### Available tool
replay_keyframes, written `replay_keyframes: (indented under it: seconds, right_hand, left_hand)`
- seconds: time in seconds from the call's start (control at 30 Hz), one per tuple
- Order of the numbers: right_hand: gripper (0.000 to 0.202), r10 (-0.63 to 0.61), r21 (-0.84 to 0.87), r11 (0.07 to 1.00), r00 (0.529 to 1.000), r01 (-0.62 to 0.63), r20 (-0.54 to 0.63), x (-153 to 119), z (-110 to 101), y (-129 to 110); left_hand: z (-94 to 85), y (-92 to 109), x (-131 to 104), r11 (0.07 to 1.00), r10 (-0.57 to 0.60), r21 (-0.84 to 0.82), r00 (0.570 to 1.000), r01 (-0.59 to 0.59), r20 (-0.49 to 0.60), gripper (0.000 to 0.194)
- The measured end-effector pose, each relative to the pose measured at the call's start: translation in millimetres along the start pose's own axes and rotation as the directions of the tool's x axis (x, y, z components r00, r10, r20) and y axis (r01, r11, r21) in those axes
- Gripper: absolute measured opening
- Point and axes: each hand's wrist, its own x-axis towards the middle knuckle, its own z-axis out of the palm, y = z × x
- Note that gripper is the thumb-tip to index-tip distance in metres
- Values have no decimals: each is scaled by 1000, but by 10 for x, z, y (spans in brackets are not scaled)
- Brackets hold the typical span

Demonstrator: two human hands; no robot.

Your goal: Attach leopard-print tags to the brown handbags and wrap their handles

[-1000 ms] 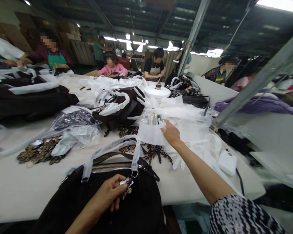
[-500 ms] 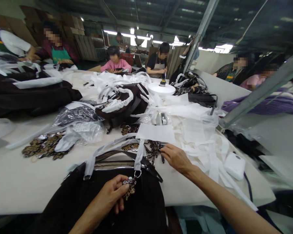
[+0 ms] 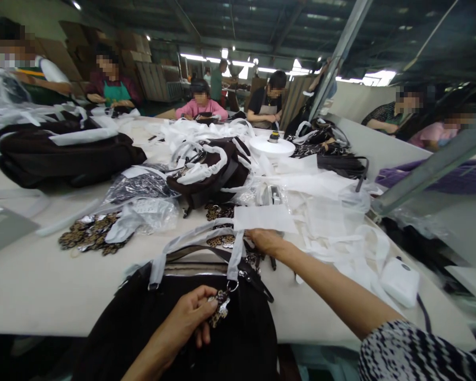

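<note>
A dark handbag point(image 3: 246, 328) lies close in front of me, its wrapped handles point(image 3: 190, 236) raised and its zip edge facing away. Between thumb and fingers, my left hand point(image 3: 192, 315) pinches a leopard-print charm point(image 3: 220, 312) beside the metal ring point(image 3: 232, 286) at the handle's base. My right hand point(image 3: 266, 241) reaches past the bag into a small pile of dark patterned straps point(image 3: 255, 258). Its fingertips are hidden there, so their grip does not show. More leopard-print pieces point(image 3: 221, 242) lie just left of that hand, partly behind the handle.
Leopard-print charms point(image 3: 89, 235) lie heaped at left beside clear plastic bags point(image 3: 154, 211). Further back stand another dark bag point(image 3: 210, 177) and a larger one point(image 3: 67, 156). White strips point(image 3: 341, 238) and a white box-like device point(image 3: 400, 280) are at right. Several people work around the table.
My right hand has moved left and farther into the strap pile, and a patterned sleeve now shows. The left hand still holds the charm. The view has shifted slightly left.
</note>
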Motion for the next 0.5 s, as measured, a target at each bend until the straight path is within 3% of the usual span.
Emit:
replay_keyframes:
  seconds: [0.2,0.33,0.5]
  right_hand:
    - [28,91,327,942,995,-76,-30,-193,-267,-276]
    - [27,103,672,737,995,-80,5,-356,-439,-482]
    - [30,86,712,702,991,10,-98,-538,-750,-641]
  left_hand:
    - [7,2,17,1000,4,4,1000,-4,22,53]
    - [23,0,29,999,26,22,1000,-27,13,52]
    - [52,28,-2,994,63,86,998,-63,2,45]
